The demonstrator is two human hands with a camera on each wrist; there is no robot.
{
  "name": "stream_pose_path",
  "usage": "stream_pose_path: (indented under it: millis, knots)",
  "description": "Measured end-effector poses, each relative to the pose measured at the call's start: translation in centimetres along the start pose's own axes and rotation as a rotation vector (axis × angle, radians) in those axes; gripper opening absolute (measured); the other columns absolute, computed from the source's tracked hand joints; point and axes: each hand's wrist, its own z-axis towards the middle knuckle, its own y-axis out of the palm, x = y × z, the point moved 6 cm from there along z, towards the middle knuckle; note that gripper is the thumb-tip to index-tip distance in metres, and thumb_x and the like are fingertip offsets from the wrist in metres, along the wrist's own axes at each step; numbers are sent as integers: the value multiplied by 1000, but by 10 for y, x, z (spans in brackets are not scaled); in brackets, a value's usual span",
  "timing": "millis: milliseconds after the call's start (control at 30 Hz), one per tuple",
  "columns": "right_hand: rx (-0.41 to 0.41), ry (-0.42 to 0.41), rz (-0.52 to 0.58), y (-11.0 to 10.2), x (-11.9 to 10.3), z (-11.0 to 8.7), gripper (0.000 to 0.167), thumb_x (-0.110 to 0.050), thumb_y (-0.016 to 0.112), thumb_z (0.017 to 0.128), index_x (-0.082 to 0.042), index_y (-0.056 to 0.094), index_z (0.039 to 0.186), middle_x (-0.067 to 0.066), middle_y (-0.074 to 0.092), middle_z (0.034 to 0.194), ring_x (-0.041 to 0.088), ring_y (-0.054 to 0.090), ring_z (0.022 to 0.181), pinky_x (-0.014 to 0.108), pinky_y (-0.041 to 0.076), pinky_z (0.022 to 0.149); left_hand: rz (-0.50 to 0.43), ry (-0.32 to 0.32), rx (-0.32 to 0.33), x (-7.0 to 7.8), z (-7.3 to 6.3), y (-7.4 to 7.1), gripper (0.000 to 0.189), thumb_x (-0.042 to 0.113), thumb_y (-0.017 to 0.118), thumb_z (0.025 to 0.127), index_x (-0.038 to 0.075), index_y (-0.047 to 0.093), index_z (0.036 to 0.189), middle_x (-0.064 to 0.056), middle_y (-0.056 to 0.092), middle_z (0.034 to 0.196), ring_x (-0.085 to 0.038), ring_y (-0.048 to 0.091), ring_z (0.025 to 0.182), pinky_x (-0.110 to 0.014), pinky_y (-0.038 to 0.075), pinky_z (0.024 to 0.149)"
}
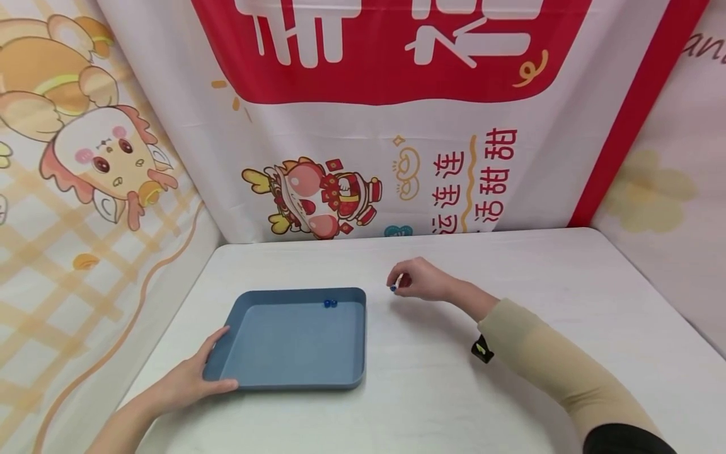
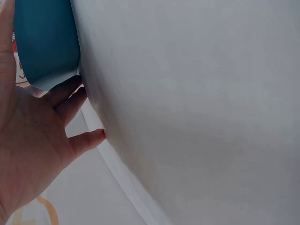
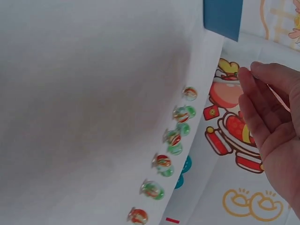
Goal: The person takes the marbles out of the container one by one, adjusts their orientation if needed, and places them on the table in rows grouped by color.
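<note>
A shallow blue-grey tray (image 1: pixel 289 383) lies on the white table. At its near left corner my left hand (image 1: pixel 190 378) holds it, thumb along the front wall and fingers along the left side. In the left wrist view the fingers (image 2: pixel 70 98) spread beside the tray wall (image 2: pixel 47 42), down near the tabletop. Two small blue balls (image 1: pixel 330 303) sit inside the tray by its far wall. Right of the tray, my right hand (image 1: pixel 422 279) pinches a small blue-and-white thing (image 1: pixel 394 287) above the table; its kind cannot be made out.
Several clear marbles with red and green swirls (image 3: pixel 161 161) lie in a loose line near the table edge in the right wrist view. A printed banner (image 1: pixel 340 132) hangs behind the table (image 1: pixel 454 378). Patterned cloth (image 1: pixel 85 252) covers the left side.
</note>
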Motion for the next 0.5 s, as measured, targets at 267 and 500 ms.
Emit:
stream_pose_path:
  millis: [267,500]
  knots:
    - [5,35,-121,1,23,-7,12,-8,75,85,-10,73,97,-5,68,93,18,60,81,29,50,71,0,-1,-1,0,0,0,110,47,77,80,7,6,154,-45,20,145,-61,42,117,-64,39,89]
    - [-32,80,-190,11,31,-7,11,-8,75,83,-14,72,92,-5,69,98,13,58,79,28,49,69,5,-7,0,0,0,0,110,47,77,80,6,7,153,-45,21,144,-61,43,117,-64,39,89]
